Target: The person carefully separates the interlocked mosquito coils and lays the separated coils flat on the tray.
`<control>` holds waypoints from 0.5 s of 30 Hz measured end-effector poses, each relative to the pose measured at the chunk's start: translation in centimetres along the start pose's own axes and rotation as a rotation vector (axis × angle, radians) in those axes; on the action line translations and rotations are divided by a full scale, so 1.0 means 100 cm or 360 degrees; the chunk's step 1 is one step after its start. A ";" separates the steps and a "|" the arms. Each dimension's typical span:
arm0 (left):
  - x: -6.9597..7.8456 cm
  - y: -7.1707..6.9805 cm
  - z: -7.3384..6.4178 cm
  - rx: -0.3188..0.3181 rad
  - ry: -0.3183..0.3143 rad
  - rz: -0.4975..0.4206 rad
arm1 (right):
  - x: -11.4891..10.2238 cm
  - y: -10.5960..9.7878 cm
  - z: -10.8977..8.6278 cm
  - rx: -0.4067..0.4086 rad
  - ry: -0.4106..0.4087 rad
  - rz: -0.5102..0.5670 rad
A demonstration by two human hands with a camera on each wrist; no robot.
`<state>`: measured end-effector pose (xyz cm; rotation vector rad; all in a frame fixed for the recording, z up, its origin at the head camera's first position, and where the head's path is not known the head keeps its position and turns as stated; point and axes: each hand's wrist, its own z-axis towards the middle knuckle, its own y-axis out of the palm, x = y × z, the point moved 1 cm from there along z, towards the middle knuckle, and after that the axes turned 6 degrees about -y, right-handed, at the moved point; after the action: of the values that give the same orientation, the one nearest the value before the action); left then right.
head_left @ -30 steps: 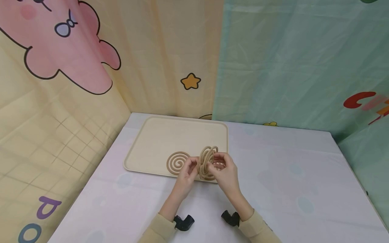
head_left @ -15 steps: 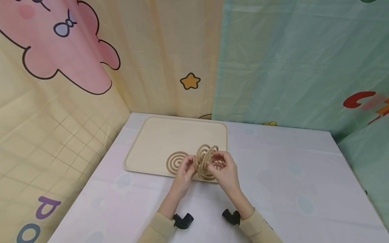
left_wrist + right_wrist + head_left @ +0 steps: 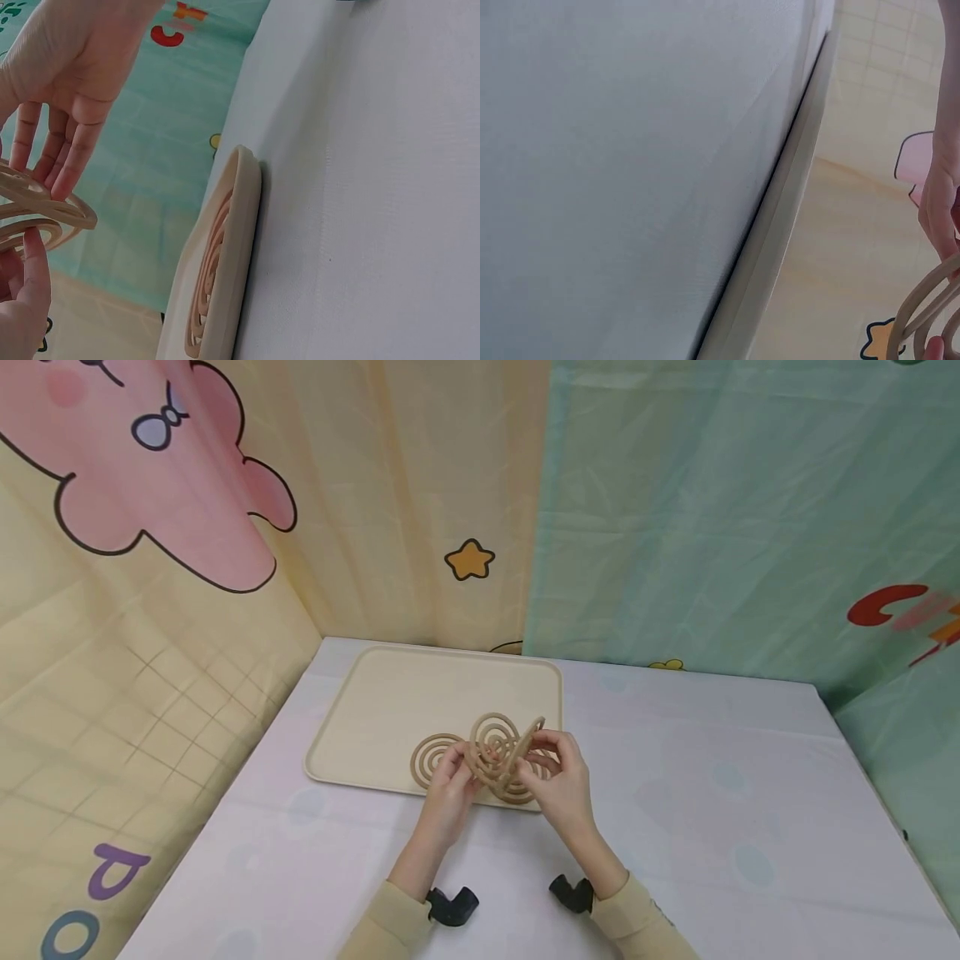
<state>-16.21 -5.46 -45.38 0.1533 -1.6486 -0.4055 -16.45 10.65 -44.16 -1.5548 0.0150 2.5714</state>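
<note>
In the head view my left hand [image 3: 448, 797] pinches the edge of a brown spiral mosquito coil [image 3: 495, 715], its face turned up towards me. My right hand [image 3: 561, 781] grips another mosquito coil [image 3: 532, 732], seen nearly edge-on. The two coils cross and overlap at their lower sides, close over the tray. Below my right hand, a further coil [image 3: 513, 801] lies flat on the tray, partly covered. One more coil [image 3: 414, 764] lies flat beside my left hand. The left wrist view shows the fingertips of both hands around the crossing coils [image 3: 75, 217].
A beige rectangular tray [image 3: 390, 693] with a raised rim lies on the white tablecloth [image 3: 712, 793]. Black wrist cameras [image 3: 453, 907] hang at both wrists. Printed curtains [image 3: 675, 527] stand behind the table and at both sides.
The bundled coils have spread apart: the left hand's coil has swung left and up, showing its spiral face. My left hand moved slightly left; the right hand's coil now leans edge-on.
</note>
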 end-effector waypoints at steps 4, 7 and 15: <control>-0.001 0.001 0.000 0.0001 -0.0004 -0.0075 | 0.004 0.000 0.000 0.0039 0.0072 0.0104; -0.001 0.002 -0.001 0.0001 -0.0002 -0.0084 | 0.006 0.000 0.000 0.0067 0.0111 0.0159; 0.002 0.005 -0.004 0.0008 0.0028 -0.0018 | 0.005 -0.002 0.003 0.0106 0.0277 0.0224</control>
<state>-15.78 -5.18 -44.96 0.1697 -1.6320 -0.4073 -16.95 10.95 -44.43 -1.8071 0.2330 2.4985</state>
